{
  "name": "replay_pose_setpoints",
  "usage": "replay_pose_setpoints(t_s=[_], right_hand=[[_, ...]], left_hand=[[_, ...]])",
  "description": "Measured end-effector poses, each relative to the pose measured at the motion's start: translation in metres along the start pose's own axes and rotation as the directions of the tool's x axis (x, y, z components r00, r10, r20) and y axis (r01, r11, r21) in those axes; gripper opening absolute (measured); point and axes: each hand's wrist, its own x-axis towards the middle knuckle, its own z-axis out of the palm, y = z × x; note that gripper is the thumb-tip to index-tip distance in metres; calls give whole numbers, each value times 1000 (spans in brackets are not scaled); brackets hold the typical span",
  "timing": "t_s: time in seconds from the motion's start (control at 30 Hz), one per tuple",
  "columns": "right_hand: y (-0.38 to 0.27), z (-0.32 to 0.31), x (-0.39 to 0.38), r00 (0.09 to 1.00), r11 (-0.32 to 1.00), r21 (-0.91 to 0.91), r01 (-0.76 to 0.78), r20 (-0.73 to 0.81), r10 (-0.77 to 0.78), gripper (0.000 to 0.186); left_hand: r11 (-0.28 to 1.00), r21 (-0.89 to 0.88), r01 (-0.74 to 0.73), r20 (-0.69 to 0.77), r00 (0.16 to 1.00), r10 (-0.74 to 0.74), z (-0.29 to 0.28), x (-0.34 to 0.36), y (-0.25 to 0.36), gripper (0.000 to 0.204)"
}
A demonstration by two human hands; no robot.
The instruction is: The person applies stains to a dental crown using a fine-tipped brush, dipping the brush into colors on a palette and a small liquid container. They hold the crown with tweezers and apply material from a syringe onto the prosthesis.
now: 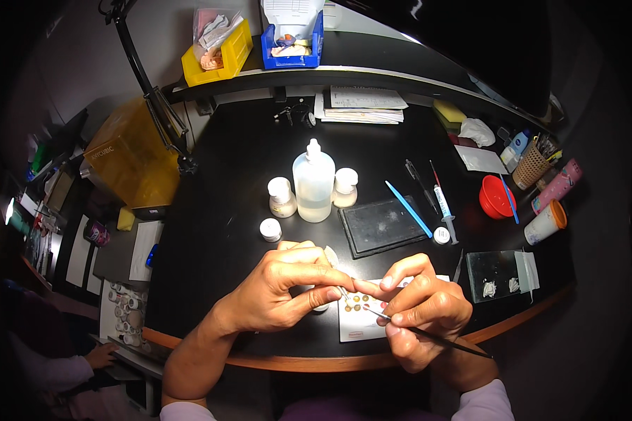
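My left hand (281,284) pinches a small silvery object (344,293), perhaps a tool tip, above a white palette (351,330) with several small round wells of yellowish and pink material. My right hand (425,312) grips a thin black-handled brush (463,346), its tip near the object in my left hand, and its fingers almost meet the left ones. Behind the hands stand a large squeeze bottle (313,186), two small jars (281,198) and a loose white lid (270,229). A dark slab (379,230) with a blue stick (409,209) lies behind my right hand.
A pen, syringe (446,214), red bowl (497,198), cups and glass plate (495,274) occupy the right. An amber box (130,158) and lamp arm (147,95) stand left; bins (218,67) sit on a shelf (358,52). Another person's hand (102,355) shows at lower left.
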Motion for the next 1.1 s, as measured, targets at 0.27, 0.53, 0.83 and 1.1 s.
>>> replay_pose_setpoints(t_s=[0.27, 0.53, 0.83, 1.1], right_hand=[[5, -6, -3, 994, 993, 84, -79, 78, 72, 15], [4, -6, -2, 994, 995, 60, -83, 81, 78, 19], [4, -4, -3, 996, 997, 43, -69, 66, 66, 20], [1, -4, -3, 996, 998, -7, -57, 68, 57, 20]], left_hand=[[1000, -14, -17, 6, 1000, 17, 0, 1, 1, 16], [1000, -4, -21, 13, 1000, 21, 0, 1, 0, 16], [999, -41, -16, -9, 1000, 15, 1, -1, -2, 16], [999, -37, -25, -7, 1000, 25, 1, 1, 0, 16]])
